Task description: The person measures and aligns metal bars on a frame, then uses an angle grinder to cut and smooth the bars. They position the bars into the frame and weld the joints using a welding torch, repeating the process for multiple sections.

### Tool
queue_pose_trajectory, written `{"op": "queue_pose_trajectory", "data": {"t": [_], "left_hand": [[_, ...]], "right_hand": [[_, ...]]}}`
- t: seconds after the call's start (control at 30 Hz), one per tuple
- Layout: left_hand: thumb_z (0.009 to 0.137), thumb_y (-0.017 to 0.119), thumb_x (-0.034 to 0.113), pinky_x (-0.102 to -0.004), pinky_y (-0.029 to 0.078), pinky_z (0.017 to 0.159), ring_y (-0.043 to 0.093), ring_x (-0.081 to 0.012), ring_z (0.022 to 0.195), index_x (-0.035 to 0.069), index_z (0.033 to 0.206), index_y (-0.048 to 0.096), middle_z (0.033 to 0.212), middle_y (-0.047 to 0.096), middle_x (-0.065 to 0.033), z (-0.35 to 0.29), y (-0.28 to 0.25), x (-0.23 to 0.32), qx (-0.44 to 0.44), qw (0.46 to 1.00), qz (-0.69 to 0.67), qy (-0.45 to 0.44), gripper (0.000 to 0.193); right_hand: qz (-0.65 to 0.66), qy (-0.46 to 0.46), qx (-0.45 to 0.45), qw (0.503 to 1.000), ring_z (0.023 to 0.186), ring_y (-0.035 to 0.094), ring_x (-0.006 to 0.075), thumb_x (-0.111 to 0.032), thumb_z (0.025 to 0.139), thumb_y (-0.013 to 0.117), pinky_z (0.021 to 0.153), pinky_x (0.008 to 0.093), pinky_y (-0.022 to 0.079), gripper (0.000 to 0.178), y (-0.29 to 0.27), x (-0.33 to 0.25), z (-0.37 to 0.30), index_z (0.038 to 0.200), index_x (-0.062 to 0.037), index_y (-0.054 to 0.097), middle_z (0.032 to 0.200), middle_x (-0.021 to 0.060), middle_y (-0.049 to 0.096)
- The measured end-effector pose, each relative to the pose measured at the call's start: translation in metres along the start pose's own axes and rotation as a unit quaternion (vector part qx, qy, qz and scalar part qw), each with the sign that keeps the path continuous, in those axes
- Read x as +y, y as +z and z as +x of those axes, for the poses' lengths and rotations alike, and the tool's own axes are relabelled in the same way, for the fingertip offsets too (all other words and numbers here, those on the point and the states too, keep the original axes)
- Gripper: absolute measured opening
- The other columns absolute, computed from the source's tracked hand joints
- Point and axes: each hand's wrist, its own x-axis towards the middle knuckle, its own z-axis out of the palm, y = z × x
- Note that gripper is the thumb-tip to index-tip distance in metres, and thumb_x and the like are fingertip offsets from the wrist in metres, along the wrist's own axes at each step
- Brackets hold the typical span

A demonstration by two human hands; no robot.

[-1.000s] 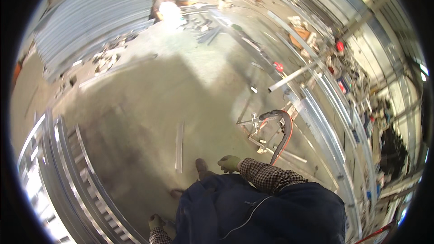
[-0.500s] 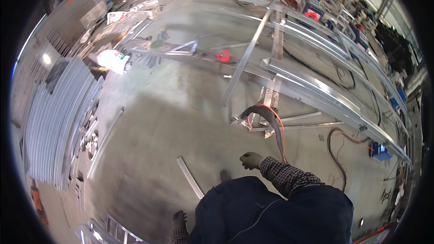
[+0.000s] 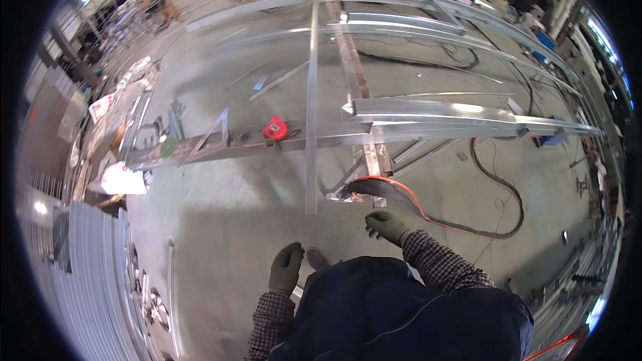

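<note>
My left hand [image 3: 286, 269], in a dark green work glove, hangs over the floor close to my body, fingers loosely bent with nothing seen in them. My right hand [image 3: 386, 226], gloved alike, reaches forward with its fingers slightly apart and holds nothing. Just beyond it lies a black hose with an orange line [image 3: 404, 202], near the end of a metal support beam [image 3: 376, 150]. A long square metal tube [image 3: 312, 107] rests across the work frame, its near end pointing toward me between my hands.
On the long crossbeam [image 3: 234, 150] sit a red tape measure [image 3: 275, 128], a triangular set square [image 3: 221, 128] and a green disc [image 3: 168, 147]. Metal channels [image 3: 435, 112] lie to the right. Stacked corrugated sheets [image 3: 93, 274] stand at left. A black cable [image 3: 518, 210] curls on the floor.
My view has swung to the right and my body has come nearer the frame. The left hand has risen forward from my side; the right stays held out ahead.
</note>
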Motion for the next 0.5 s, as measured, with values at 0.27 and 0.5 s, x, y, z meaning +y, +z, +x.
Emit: {"op": "queue_pose_trajectory", "data": {"t": [0.27,0.5], "left_hand": [[0.106,0.076,0.017,-0.0310,0.059,0.092,0.071,-0.0106,0.101,0.000,0.135,0.074,0.111,0.079,-0.0033,0.128,0.063,0.163,-0.154,0.957,0.095,0.225,0.033],[0.094,0.087,0.024,-0.0394,0.059,0.099,0.075,-0.0302,0.110,-0.001,0.136,0.072,0.121,0.078,-0.0176,0.241,0.152,0.255,-0.187,0.863,0.203,0.422,0.052]], "right_hand": [[0.163,-0.042,0.197,0.966,0.097,0.076,0.0171,-0.042,0.110,0.068,0.083,0.0341,0.062,0.046,-0.054,-0.047,-0.039,0.142,-0.0088,0.069,0.117,0.0073,0.078],[0.250,-0.091,0.247,0.932,0.102,0.075,0.0189,-0.045,0.109,0.071,0.089,0.0361,0.061,0.053,-0.122,-0.073,-0.036,0.144,-0.0050,0.067,0.118,0.0092,0.078]]}}
